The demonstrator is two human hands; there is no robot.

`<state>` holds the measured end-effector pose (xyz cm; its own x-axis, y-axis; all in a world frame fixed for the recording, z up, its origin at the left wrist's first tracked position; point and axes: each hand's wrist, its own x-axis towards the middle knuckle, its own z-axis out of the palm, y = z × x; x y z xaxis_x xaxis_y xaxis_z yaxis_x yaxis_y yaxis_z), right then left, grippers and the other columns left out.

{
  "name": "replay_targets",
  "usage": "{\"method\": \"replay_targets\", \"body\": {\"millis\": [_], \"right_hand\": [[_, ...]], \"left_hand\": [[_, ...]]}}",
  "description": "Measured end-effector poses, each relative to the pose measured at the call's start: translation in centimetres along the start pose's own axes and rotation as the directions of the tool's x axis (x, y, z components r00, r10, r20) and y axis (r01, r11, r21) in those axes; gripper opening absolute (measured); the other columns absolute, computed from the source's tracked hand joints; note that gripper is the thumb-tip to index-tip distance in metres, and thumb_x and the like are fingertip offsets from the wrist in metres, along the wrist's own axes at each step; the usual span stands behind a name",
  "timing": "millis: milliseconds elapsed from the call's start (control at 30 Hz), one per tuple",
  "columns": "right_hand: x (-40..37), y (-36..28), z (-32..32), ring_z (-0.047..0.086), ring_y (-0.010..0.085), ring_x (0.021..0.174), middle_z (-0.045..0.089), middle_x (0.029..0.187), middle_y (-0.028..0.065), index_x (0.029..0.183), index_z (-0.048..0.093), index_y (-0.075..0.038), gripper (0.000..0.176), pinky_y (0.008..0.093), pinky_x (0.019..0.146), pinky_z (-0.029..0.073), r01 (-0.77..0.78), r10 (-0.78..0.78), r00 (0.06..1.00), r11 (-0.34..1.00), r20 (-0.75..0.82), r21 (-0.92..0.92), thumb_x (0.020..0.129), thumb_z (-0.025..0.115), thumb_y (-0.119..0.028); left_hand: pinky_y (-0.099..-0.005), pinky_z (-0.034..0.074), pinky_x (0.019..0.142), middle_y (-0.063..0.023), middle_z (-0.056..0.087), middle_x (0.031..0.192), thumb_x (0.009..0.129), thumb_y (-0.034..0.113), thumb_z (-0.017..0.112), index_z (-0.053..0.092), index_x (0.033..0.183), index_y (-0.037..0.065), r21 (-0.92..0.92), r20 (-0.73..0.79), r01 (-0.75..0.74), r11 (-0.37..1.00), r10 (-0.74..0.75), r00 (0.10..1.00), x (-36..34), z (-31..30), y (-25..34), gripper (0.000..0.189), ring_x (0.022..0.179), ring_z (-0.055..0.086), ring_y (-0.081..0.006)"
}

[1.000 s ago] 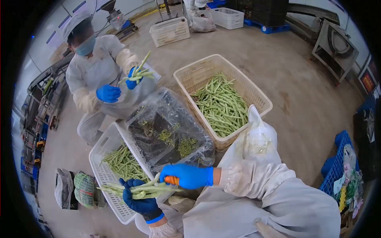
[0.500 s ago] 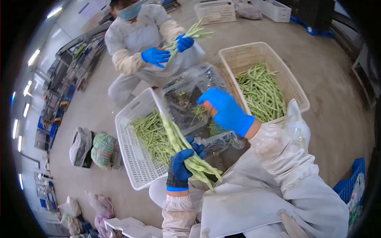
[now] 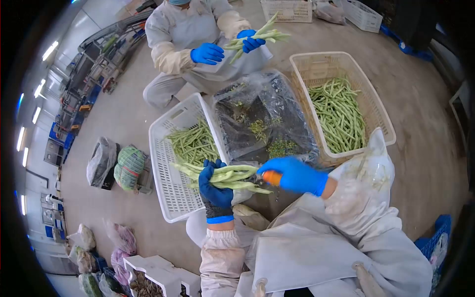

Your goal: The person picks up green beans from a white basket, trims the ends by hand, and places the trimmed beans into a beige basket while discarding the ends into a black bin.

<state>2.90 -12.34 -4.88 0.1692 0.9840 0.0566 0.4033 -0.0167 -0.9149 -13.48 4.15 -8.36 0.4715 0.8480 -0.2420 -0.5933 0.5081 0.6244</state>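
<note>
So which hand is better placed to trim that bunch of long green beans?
Probably right: the left hand grips the bunch of long green beans, while the blue-gloved right hand holds a small orange tool at its tips.

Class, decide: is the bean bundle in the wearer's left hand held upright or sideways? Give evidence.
Sideways: the left hand grips the bean bundle, pods running level toward the orange handle in the right hand.
</note>
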Motion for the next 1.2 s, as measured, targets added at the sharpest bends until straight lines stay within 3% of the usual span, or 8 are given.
{"method": "replay_targets", "body": {"millis": [433, 633, 733, 800, 833, 967, 1033, 1200], "right_hand": [[0.4, 1.2, 4.7, 0.06, 0.0357, 0.086, 0.063, 0.094, 0.0174, 0.101, 0.063, -0.006, 0.023, 0.0422, 0.073, 0.048, 0.041, -0.07, 0.988, 0.979, -0.135, -0.201, 0.083, 0.052, -0.012], [0.6, 6.7, 5.7, 0.061, 0.0384, 0.08, 0.063, 0.085, 0.0208, 0.09, 0.065, -0.004, 0.021, 0.0438, 0.071, 0.048, -0.227, 0.199, 0.903, 0.974, -0.38, -0.028, 0.081, 0.052, -0.017], [1.0, 12.1, 2.1, 0.06, 0.0376, 0.087, 0.062, 0.092, 0.022, 0.097, 0.065, -0.004, 0.023, 0.0441, 0.074, 0.047, -0.591, 0.556, 0.767, 0.807, -0.321, -0.013, 0.081, 0.053, -0.016], [1.1, 10.0, 1.9, 0.059, 0.0368, 0.089, 0.061, 0.1, 0.0227, 0.102, 0.063, -0.004, 0.025, 0.0437, 0.076, 0.046, -0.174, 0.042, 0.799, 0.971, -0.6, -0.164, 0.081, 0.055, -0.015], [1.7, 7.7, 1.0, 0.057, 0.0379, 0.091, 0.059, 0.106, 0.0223, 0.107, 0.06, -0.003, 0.029, 0.0427, 0.079, 0.046, -0.065, -0.055, 0.857, 0.975, -0.513, -0.214, 0.081, 0.057, -0.015], [2.8, 3.1, 1.6, 0.059, 0.0305, 0.086, 0.062, 0.102, 0.018, 0.111, 0.059, -0.004, 0.03, 0.0384, 0.075, 0.048, -0.005, 0.0, 0.984, 1.0, -0.18, -0.024, 0.082, 0.056, -0.012], [3.0, 2.7, 2.1, 0.06, 0.0196, 0.083, 0.063, 0.1, 0.0133, 0.114, 0.059, -0.005, 0.031, 0.0329, 0.071, 0.048, 0.043, 0.035, 0.989, 0.861, -0.143, 0.507, 0.083, 0.055, -0.007], [1.7, 3.3, 1.6, 0.059, 0.0146, 0.079, 0.063, 0.1, 0.0107, 0.118, 0.056, -0.004, 0.034, 0.0303, 0.068, 0.049, 0.11, 0.006, 0.969, 0.886, -0.248, 0.451, 0.084, 0.054, -0.006]], "left_hand": [[-0.0378, 0.047, 0.087, -0.0092, 0.061, 0.1, 0.08, 0.018, 0.061, 0.058, 0.103, 0.008, -0.078, -0.011, -0.059, 0.995, 0.058, 0.998, -0.5, 0.3, -0.2, 0.026, 0.095, 0.059, -0.0229], [-0.0362, 0.048, 0.083, -0.0073, 0.057, 0.089, 0.083, 0.011, 0.057, 0.046, 0.118, 0.008, 0.011, 0.055, -0.301, 0.954, 0.3, 0.952, -1.5, 1.6, -1.3, 0.037, 0.085, 0.057, -0.0203], [-0.0355, 0.047, 0.08, -0.0069, 0.056, 0.093, 0.083, 0.011, 0.056, 0.04, 0.124, 0.006, -0.048, 0.019, -0.349, 0.936, 0.35, 0.937, -1.6, 3.6, 1.8, 0.045, 0.085, 0.055, -0.0199], [-0.0361, 0.048, 0.081, -0.0071, 0.056, 0.095, 0.083, 0.012, 0.056, 0.04, 0.123, 0.007, -0.057, 0.009, -0.341, 0.938, 0.342, 0.94, -0.7, 2.9, 1.6, 0.043, 0.087, 0.056, -0.02], [-0.0365, 0.048, 0.081, -0.0072, 0.057, 0.095, 0.082, 0.012, 0.057, 0.042, 0.121, 0.008, -0.077, -0.016, -0.318, 0.945, 0.318, 0.948, -0.2, 2.9, 1.5, 0.041, 0.088, 0.057, -0.0202], [-0.0373, 0.048, 0.081, -0.0081, 0.059, 0.093, 0.081, 0.015, 0.059, 0.047, 0.112, 0.008, -0.126, -0.009, -0.237, 0.963, 0.238, 0.971, 1.3, 1.2, 0.6, 0.034, 0.088, 0.058, -0.0208], [-0.0369, 0.048, 0.081, -0.0084, 0.059, 0.091, 0.08, 0.016, 0.059, 0.049, 0.108, 0.008, -0.144, 0.001, -0.188, 0.971, 0.19, 0.982, 1.1, 1.1, 0.5, 0.03, 0.086, 0.058, -0.0211], [-0.0369, 0.048, 0.08, -0.0088, 0.059, 0.091, 0.08, 0.015, 0.059, 0.049, 0.107, 0.009, -0.131, -0.01, -0.196, 0.972, 0.196, 0.981, 0.5, 0.9, 0.9, 0.029, 0.085, 0.058, -0.0212]]}}
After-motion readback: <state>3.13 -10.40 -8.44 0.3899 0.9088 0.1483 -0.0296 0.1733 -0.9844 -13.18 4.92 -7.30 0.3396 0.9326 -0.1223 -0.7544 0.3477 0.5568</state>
